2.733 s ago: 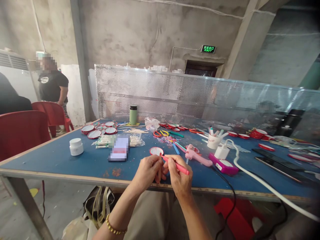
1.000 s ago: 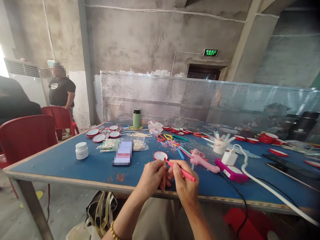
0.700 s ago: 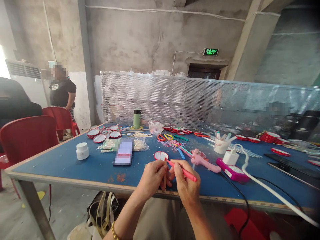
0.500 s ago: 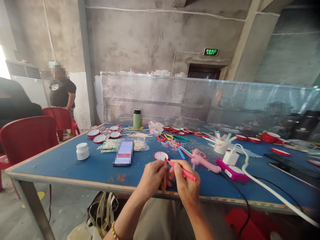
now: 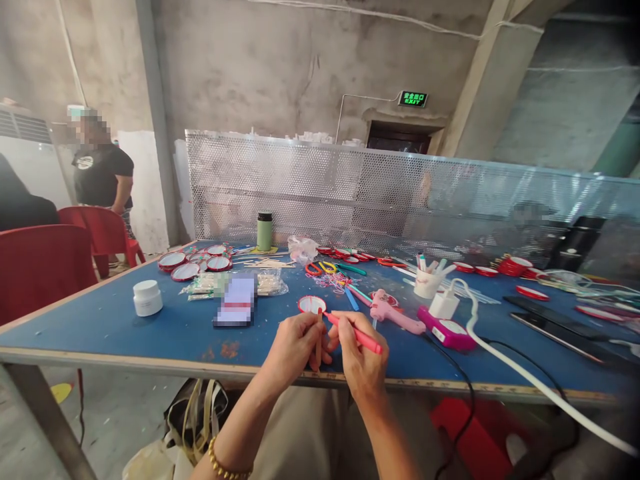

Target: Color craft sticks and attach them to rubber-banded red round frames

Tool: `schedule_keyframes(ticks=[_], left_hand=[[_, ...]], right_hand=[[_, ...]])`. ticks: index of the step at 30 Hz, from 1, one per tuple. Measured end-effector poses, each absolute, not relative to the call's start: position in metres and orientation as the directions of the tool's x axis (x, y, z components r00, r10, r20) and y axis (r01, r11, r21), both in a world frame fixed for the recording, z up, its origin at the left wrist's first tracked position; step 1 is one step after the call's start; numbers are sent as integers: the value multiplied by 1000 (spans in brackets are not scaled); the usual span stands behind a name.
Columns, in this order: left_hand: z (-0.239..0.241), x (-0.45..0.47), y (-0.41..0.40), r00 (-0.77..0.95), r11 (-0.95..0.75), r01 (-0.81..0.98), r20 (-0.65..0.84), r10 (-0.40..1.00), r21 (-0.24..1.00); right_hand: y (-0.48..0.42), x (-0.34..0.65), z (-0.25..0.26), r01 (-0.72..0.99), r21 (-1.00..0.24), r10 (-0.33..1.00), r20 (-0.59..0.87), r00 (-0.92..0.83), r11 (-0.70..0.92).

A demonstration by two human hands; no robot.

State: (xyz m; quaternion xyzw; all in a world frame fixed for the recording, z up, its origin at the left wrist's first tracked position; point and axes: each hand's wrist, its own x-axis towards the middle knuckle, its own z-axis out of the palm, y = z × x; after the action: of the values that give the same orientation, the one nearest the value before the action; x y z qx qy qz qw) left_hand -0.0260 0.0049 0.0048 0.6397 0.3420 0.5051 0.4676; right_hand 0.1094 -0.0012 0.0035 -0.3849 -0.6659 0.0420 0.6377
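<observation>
My left hand [image 5: 293, 343] is closed on a wooden craft stick [image 5: 319, 350], held upright near the table's front edge. The top end of the stick is red. In my right hand [image 5: 364, 363] is a pinkish-red marker pen [image 5: 369, 342], its tip pointing left at the stick's upper end; I cannot tell whether it touches. Just beyond my hands lies a round white disc with a red rim [image 5: 311, 304]. A pink glue gun [image 5: 395, 313] rests to the right of my right hand.
On the blue table [image 5: 175, 343] stand a white jar [image 5: 147, 299], a phone [image 5: 236, 300], a green bottle [image 5: 265, 233] and a paper cup of pens [image 5: 427, 283]. A purple power block [image 5: 447, 330] trails cables at right. Behind runs a perforated metal screen [image 5: 280, 193]. A person [image 5: 103, 170] stands left.
The view has shifted slightly, so the table things appear further left. Both hands keep their hold on the craft stick and marker pen, nearly in the same pose.
</observation>
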Motion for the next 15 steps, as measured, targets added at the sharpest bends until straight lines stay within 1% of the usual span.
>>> schedule_keyframes(ticks=[12, 15], left_hand=[[9, -26, 1, 259, -358, -21, 351, 900, 934], [7, -25, 2, 257, -339, -35, 336, 906, 940]], right_hand=[[-1, 108, 6, 462, -521, 554, 829, 74, 718], [-2, 108, 6, 468, -525, 558, 826, 80, 710]])
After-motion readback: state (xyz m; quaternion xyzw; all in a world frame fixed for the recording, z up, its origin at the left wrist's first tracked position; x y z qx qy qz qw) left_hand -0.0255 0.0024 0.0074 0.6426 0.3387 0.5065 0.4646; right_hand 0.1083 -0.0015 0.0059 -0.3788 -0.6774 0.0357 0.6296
